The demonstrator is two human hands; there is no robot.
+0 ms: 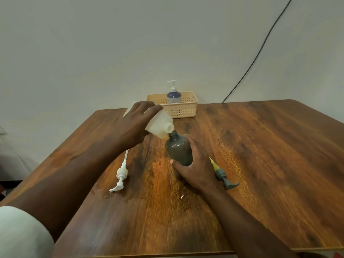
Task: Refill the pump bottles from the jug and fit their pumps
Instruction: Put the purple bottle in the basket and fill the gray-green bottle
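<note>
White pump point(120, 175) lies flat on table point(270, 146) at 8 o'clock of the grey bottle point(178, 148), wet patch beside it. Grey pump point(224, 177) lies flat at 4 o'clock, just beside right hand point(197, 164), which wraps the bottle's lower body. Left hand point(135, 123) grips tilted jug point(160, 125), spout at bottle mouth. Basket point(183, 108) at 12 o'clock holds blue bottle point(174, 95), pump fitted.

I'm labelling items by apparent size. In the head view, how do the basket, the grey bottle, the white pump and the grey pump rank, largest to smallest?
1. basket
2. grey bottle
3. white pump
4. grey pump, though a hand hides part of its tube, so its place against the white one is unsure.
</note>
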